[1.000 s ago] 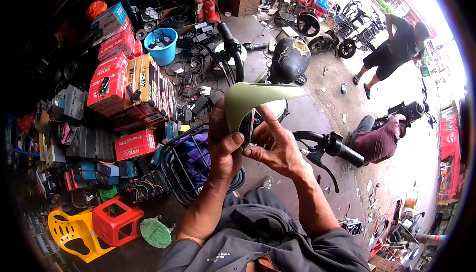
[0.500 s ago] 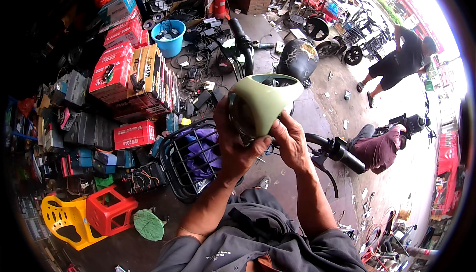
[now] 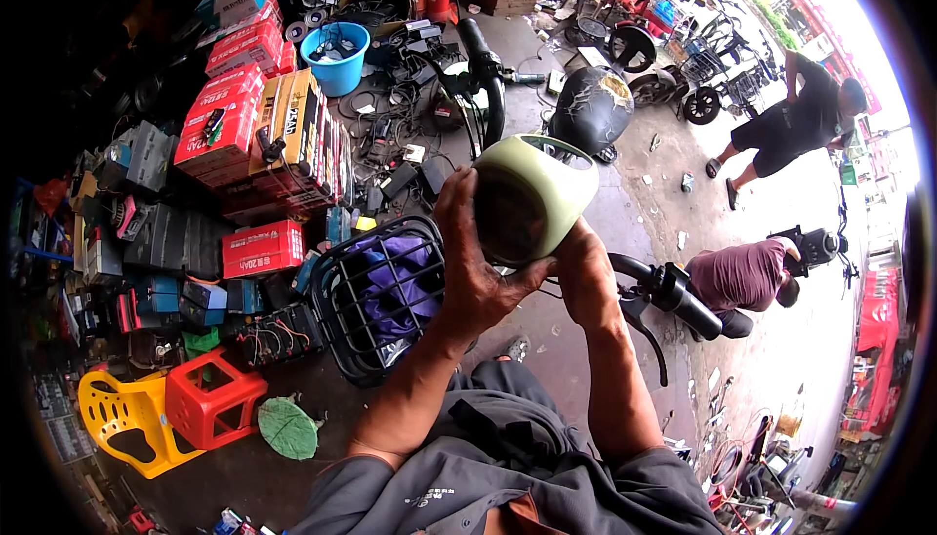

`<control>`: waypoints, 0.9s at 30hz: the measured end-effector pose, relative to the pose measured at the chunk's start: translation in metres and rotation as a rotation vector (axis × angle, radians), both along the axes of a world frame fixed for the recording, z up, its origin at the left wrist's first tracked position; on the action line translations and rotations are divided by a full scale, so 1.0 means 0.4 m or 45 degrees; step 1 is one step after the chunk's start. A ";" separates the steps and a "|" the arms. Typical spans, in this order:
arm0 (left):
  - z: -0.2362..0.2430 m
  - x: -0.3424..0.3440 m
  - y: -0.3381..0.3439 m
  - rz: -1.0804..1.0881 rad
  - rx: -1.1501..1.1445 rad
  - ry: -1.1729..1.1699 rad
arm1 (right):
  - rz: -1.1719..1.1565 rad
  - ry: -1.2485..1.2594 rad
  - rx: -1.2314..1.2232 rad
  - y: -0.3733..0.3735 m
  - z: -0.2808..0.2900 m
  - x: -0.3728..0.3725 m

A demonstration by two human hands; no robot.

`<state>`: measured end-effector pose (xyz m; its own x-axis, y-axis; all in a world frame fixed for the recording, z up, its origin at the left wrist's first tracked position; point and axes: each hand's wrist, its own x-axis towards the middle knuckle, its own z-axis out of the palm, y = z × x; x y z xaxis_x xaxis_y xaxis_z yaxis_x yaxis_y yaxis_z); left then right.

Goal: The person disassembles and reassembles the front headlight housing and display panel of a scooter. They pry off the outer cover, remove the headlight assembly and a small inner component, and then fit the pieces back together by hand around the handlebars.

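Both my hands hold up a pale green curved plastic headlight shell (image 3: pixel 558 179) in front of me. A large round opening, dark inside, faces towards me. My left hand (image 3: pixel 470 262) wraps its left side, with the thumb along the lower rim. My right hand (image 3: pixel 589 276) grips it from the lower right, fingers partly hidden behind it. Beyond and below are handlebars, with one black grip (image 3: pixel 474 42) at the far side and another black grip (image 3: pixel 695 314) with a brake lever on the right. A black wire basket (image 3: pixel 320 303) holding purple cloth (image 3: pixel 395 286) stands left of my forearm.
Stacked battery boxes (image 3: pixel 220 135), a blue tub (image 3: pixel 357 47) and loose cables fill the left. A red stool (image 3: pixel 195 418) and yellow chair (image 3: pixel 107 418) stand near left. A torn black seat (image 3: pixel 590 110) lies beyond. Two people, one standing (image 3: pixel 805 110), one bent over (image 3: pixel 742 276), are at right.
The shell has turned so its round dark opening shows more towards me. My hands have shifted round it. The bent-over person has leaned slightly differently.
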<state>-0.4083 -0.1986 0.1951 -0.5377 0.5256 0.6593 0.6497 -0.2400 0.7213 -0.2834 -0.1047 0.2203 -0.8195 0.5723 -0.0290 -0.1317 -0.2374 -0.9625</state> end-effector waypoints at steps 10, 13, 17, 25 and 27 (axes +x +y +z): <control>-0.002 -0.022 -0.002 -0.577 0.342 -1.129 | -0.195 0.042 -0.051 -0.027 0.045 -0.039; -0.022 -0.057 -0.011 -0.509 0.191 -1.184 | -0.151 0.020 -0.014 -0.028 0.039 -0.038; 0.002 -0.090 0.010 -0.451 0.065 -1.251 | -0.072 0.005 -0.059 -0.029 0.040 -0.036; 0.059 -0.070 0.042 -0.131 -0.005 -1.165 | -0.346 0.022 -0.014 -0.048 0.021 -0.069; 0.020 -0.057 0.055 -0.129 -0.022 -1.101 | -0.562 0.033 -0.227 -0.036 0.003 -0.081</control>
<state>-0.4312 -0.1766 0.2032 -0.7963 0.6040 0.0321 -0.1519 -0.2512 0.9559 -0.3157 -0.1191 0.2214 -0.5009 0.8540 -0.1410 -0.2804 -0.3142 -0.9070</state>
